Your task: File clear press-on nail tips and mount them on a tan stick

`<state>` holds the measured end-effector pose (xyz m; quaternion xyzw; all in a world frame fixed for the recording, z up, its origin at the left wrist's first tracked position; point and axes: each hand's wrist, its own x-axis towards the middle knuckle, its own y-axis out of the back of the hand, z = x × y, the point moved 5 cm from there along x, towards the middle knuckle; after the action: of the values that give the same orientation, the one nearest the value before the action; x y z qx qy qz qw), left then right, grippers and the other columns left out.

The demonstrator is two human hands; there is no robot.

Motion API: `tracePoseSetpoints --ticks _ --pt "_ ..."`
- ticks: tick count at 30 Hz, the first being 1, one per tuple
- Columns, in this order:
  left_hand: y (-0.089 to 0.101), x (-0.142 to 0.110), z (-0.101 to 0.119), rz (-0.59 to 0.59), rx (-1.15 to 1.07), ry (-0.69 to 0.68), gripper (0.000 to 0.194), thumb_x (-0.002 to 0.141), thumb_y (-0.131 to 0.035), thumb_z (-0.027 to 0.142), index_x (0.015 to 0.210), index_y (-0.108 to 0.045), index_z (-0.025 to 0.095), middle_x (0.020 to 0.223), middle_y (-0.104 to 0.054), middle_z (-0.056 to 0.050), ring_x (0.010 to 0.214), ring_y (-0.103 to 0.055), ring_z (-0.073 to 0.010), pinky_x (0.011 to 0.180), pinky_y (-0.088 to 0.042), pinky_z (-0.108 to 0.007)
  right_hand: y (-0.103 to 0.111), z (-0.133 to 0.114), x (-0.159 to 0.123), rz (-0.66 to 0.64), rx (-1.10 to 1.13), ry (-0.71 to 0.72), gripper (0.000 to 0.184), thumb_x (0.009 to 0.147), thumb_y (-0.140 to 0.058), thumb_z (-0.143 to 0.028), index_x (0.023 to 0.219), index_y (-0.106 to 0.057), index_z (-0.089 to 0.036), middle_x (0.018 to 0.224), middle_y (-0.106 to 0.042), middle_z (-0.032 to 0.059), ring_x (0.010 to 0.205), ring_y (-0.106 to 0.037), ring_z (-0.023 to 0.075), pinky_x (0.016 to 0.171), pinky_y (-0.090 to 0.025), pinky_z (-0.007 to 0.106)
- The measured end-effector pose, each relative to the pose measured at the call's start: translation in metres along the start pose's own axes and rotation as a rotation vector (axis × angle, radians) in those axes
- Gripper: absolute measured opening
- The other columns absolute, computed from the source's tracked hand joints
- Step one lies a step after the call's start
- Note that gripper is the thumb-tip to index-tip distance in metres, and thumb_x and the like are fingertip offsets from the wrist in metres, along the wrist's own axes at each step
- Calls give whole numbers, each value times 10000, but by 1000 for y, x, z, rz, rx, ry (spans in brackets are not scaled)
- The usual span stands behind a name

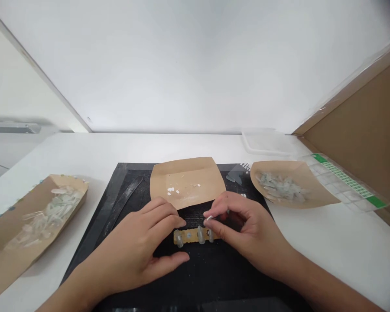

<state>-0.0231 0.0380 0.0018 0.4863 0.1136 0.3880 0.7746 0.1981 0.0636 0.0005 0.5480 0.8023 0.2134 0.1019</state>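
A short yellow strip lies on the black mat. Several clear curved pieces like false nail tips stand across the strip, with small round spots between them. My left hand hovers around the strip's left end, thumb and fingers apart, holding nothing. Above the strip's right end, my right hand pinches a small white piece between thumb and forefinger. Its other fingers are curled and partly hidden. Small white bits lie on the brown paper tray just behind the hands.
A black mat covers the middle of the white table. At left, a brown paper tray holds clear nail-tip-like pieces; another brown tray at right holds more. A clear compartment box with green labels and a clear lid sit behind.
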Motion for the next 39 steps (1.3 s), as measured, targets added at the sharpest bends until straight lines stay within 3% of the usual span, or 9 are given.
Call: tracePoseSetpoints --ticks 6,14,22,31,39 --pt "-10 0 -2 -55 11 39 350 940 -759 344 1228 -604 217 1114 -685 -93 1043 -634 -283 844 -573 -413 -12 -13 -2 4 -34 124 31 911 -775 -242 937 -788 -254 932 -757 32 848 -688 181 782 -542 319" --pt "-15 1 1 -77 14 75 149 1000 -665 268 1127 -608 214 1060 -680 -56 1016 -620 -262 816 -537 -399 -38 -18 -5 -43 -144 253 155 875 -746 -101 933 -753 -244 928 -785 9 885 -681 190 843 -517 355" --pt "-15 2 1 -100 54 113 91 993 -668 255 1047 -621 198 979 -693 -43 986 -609 -271 759 -527 -389 -45 -13 -3 -75 -267 234 119 882 -780 -125 917 -742 -233 939 -774 9 944 -639 208 916 -477 393" --pt "-18 1 -1 -90 78 129 42 1019 -638 247 1025 -629 207 963 -699 -29 966 -591 -255 742 -516 -384 -46 -9 -8 3 -411 225 99 894 -798 -166 887 -733 -241 968 -706 10 960 -594 216 899 -439 400" --pt "-20 -3 -1 -109 74 139 47 1039 -612 252 1027 -625 209 991 -682 -37 997 -589 -257 764 -536 -398 -45 -8 -5 -73 -410 188 78 911 -779 -183 919 -741 -251 945 -690 8 937 -604 210 873 -454 389"
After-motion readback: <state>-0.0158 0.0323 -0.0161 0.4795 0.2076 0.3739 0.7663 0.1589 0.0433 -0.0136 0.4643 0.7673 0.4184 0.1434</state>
